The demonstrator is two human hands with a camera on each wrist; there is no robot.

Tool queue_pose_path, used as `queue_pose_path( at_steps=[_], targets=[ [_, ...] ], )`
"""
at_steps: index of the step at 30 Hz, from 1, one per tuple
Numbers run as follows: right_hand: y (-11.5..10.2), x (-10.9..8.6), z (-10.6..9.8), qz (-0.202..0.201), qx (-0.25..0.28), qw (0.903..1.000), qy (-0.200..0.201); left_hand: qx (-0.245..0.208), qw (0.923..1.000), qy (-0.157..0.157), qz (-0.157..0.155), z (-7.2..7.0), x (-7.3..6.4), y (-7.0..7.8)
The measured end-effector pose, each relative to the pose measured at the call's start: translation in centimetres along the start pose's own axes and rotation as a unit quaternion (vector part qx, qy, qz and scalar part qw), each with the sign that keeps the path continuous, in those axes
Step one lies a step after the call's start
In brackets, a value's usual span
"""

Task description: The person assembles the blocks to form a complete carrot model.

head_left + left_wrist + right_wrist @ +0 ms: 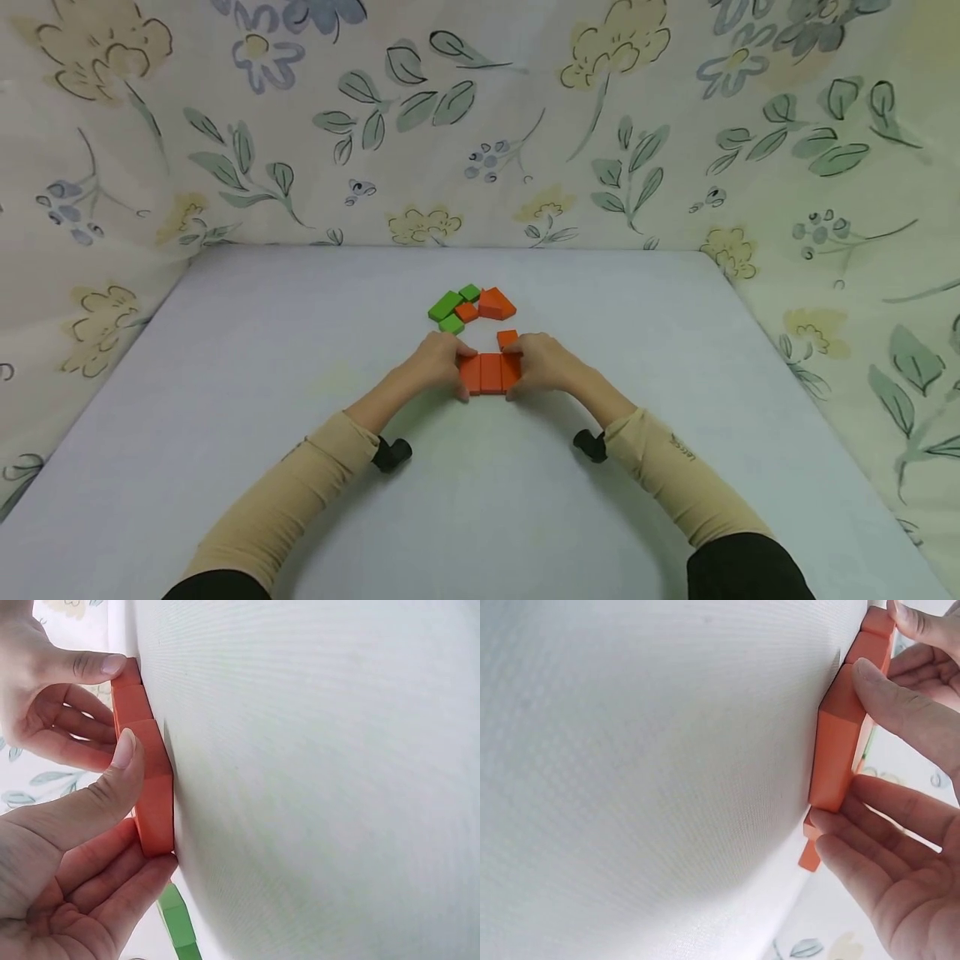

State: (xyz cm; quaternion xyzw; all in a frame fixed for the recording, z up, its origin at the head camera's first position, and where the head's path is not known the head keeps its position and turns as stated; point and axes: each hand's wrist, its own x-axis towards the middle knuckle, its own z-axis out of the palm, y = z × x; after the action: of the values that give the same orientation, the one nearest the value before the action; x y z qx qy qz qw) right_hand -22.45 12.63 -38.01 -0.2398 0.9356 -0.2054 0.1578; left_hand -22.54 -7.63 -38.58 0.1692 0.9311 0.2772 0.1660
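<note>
Three orange blocks stand side by side in a row on the table, the middle block [491, 373] showing between both hands. My left hand [438, 360] grips the left orange block [156, 814], thumb on its near side and fingers at its far side and outer end. On the opposite end, my right hand [551, 363] holds the right orange block [836, 742] the same way. Just behind the row, close to the right hand's fingers, lies a small orange block [507, 339].
Farther back sits a cluster of green and orange pieces: a long green block [446, 305], smaller green blocks [452, 324], a small orange block [467, 312] and pointed orange pieces [497, 304]. A flowered cloth [480, 183] rises behind the white table [480, 517].
</note>
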Motion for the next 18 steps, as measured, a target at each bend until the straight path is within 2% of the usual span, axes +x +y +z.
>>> queue_pose_path(
  at_steps=[7, 18],
  targets=[
    [-0.04, -0.1, -0.29, -0.001, -0.001, 1.0, 0.001, 0.009, 0.9998, -0.005, 0.018, -0.06, 0.42, -0.28],
    [0.05, 0.56, -0.09, -0.013, 0.001, 0.9999, 0.006, 0.001, 0.9995, -0.008, 0.031, -0.37, 0.32, -0.82]
  ],
)
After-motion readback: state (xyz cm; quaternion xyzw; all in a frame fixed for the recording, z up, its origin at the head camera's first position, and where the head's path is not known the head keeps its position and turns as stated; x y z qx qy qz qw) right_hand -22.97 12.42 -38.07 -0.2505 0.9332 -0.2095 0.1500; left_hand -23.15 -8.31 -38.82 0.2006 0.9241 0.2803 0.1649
